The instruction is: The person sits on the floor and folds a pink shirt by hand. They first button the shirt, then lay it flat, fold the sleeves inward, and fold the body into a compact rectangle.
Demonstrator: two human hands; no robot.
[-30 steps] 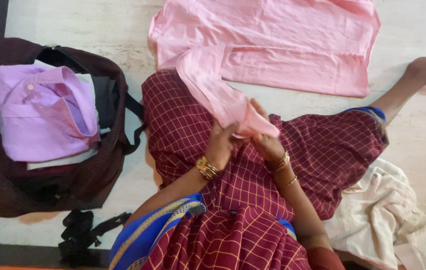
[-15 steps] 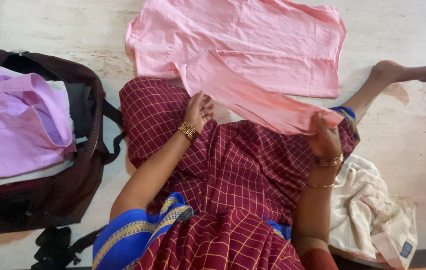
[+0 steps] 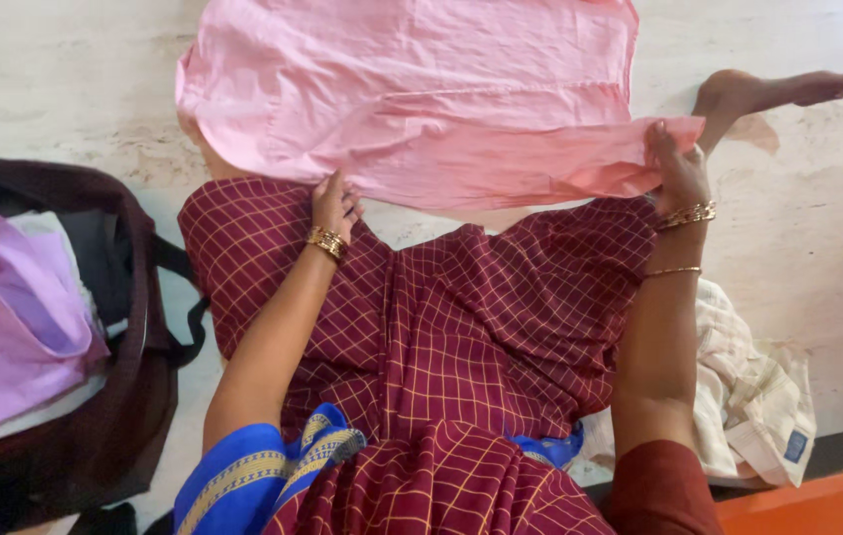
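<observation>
A pink shirt point(image 3: 412, 89) lies spread on the pale stone floor in front of my lap. Its long sleeve point(image 3: 530, 163) runs across the shirt's near edge toward the right. My right hand point(image 3: 677, 163) grips the cuff end of that sleeve, stretched out to the right beside my bare foot point(image 3: 778, 91). My left hand point(image 3: 334, 206) presses on the sleeve near the shirt's left side, just above my dark red checked sari point(image 3: 441, 317).
An open dark brown bag point(image 3: 134, 327) at the left holds a folded lilac shirt point(image 3: 5, 327). A crumpled cream garment point(image 3: 748, 396) lies at my right hip. An orange strip point(image 3: 818, 500) runs along the bottom right corner.
My right hand has carried the sleeve's cuff from my lap out to the right and up across the shirt. My left hand let go of the cuff and moved left onto the sleeve.
</observation>
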